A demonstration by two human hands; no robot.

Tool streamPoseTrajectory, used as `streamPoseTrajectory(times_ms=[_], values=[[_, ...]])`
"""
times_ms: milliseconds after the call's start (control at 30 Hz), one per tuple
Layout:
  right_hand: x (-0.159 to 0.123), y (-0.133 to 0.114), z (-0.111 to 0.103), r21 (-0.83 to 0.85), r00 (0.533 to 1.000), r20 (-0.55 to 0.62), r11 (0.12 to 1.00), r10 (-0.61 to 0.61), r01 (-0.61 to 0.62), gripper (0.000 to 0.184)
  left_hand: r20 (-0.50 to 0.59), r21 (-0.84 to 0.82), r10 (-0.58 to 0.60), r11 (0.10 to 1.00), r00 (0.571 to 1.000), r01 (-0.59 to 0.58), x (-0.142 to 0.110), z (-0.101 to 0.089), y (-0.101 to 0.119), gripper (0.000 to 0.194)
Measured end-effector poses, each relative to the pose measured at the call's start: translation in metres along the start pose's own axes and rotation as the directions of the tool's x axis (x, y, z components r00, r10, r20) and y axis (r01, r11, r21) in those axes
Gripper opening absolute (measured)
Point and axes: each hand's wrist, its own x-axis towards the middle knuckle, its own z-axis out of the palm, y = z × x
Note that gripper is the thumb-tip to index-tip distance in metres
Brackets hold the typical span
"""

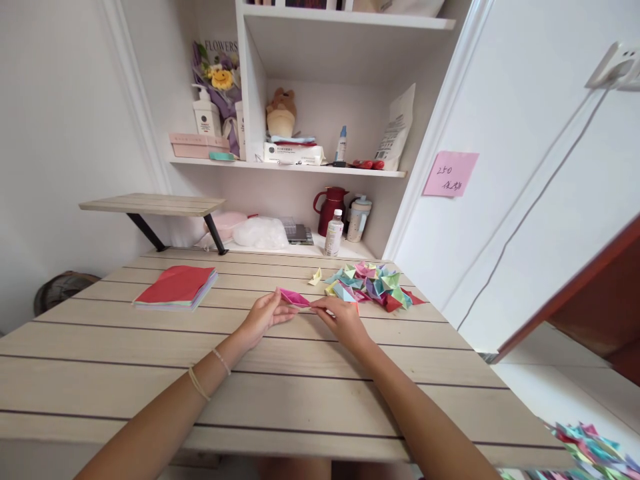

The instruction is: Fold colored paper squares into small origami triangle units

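Note:
A bright pink folded paper boat (pixel 294 298) is held just above the table between my two hands. My left hand (pixel 265 313) pinches its left end, the thumb on top and the other fingers stretched below. At the right end, the fingertips of my right hand (pixel 340 317) are closed on the paper's tip. Beyond my right hand lies a heap of folded paper pieces (pixel 373 283) in many colours. A small pale yellow folded piece (pixel 315 277) sits apart, to the heap's left. A stack of square paper (pixel 176 287) with a red top sheet rests left of my left hand.
The slatted wooden table (pixel 240 407) carries a small raised shelf (pixel 153 203) at back left. Behind stand a bottle (pixel 334 233), a dark red jug (pixel 330 210) and a tumbler (pixel 359 219). More folded paper (pixel 590 447) lies below the table's right edge.

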Motion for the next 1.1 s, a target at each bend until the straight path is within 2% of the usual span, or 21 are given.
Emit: streamPoseTrajectory(times_ms=[200,300,333,400,467,500,567,600,633,700,733,800,867,967,1100], values=[[0.0,-0.004,-0.002,0.022,1.0,0.007,1.0,0.016,-0.016,0.02,0.02,0.124,0.022,0.992,1.0,-0.024,0.0,0.004,-0.002,0.039],[0.001,0.0,-0.007,-0.029,0.993,-0.111,0.999,0.042,-0.046,0.019,-0.027,0.363,0.157,0.922,0.987,-0.136,-0.001,-0.003,0.007,0.041],[0.002,0.003,-0.011,-0.049,0.983,-0.174,0.996,0.062,-0.071,0.02,-0.054,0.5,0.252,0.845,0.966,-0.192,-0.001,-0.008,0.013,0.04],[0.004,0.015,-0.021,-0.062,0.93,-0.343,0.985,0.128,-0.158,0.022,-0.072,0.81,0.473,0.541,0.878,-0.226,-0.002,-0.022,0.028,0.036],[0.005,0.03,-0.035,-0.058,0.82,-0.532,0.958,0.21,-0.282,0.025,-0.066,0.97,0.612,0.226,0.788,-0.094,-0.004,-0.041,0.043,0.035],[0.004,0.038,-0.043,-0.035,0.762,-0.597,0.94,0.252,-0.338,0.027,-0.076,0.994,0.641,0.113,0.764,0.003,-0.005,-0.051,0.049,0.037],[0.002,0.053,-0.058,-0.006,0.655,-0.696,0.91,0.294,-0.414,0.03,-0.162,0.974,0.663,-0.011,0.73,0.227,-0.007,-0.072,0.056,0.045],[0.001,0.06,-0.066,-0.008,0.615,-0.731,0.898,0.295,-0.441,0.032,-0.235,0.94,0.649,-0.036,0.723,0.339,-0.007,-0.082,0.058,0.051],[-0.001,0.066,-0.072,-0.019,0.585,-0.756,0.884,0.293,-0.467,0.033,-0.351,0.883,0.637,-0.018,0.687,0.469,-0.007,-0.091,0.058,0.058],[-0.005,0.074,-0.083,-0.059,0.556,-0.782,0.855,0.281,-0.515,0.033,-0.538,0.77,0.567,0.028,0.624,0.638,-0.005,-0.107,0.056,0.064],[-0.007,0.077,-0.086,-0.08,0.549,-0.789,0.839,0.277,-0.538,0.033,-0.607,0.724,0.515,0.044,0.606,0.688,-0.005,-0.114,0.056,0.061],[-0.01,0.08,-0.09,-0.125,0.565,-0.78,0.818,0.269,-0.562,0.034,-0.642,0.702,0.447,0.015,0.623,0.712,-0.004,-0.123,0.056,0.043],[-0.011,0.081,-0.09,-0.161,0.596,-0.759,0.811,0.263,-0.563,0.036,-0.626,0.708,0.438,-0.027,0.645,0.706,-0.005,-0.127,0.058,0.028],[-0.01,0.079,-0.089,-0.178,0.62,-0.741,0.815,0.258,-0.551,0.04,-0.603,0.717,0.463,-0.043,0.65,0.696,-0.007,-0.125,0.064,0.026],[-0.008,0.073,-0.087,-0.162,0.597,-0.753,0.802,0.277,-0.576,0.04,-0.611,0.721,0.461,-0.011,0.644,0.692,-0.011,-0.12,0.07,0.024]])
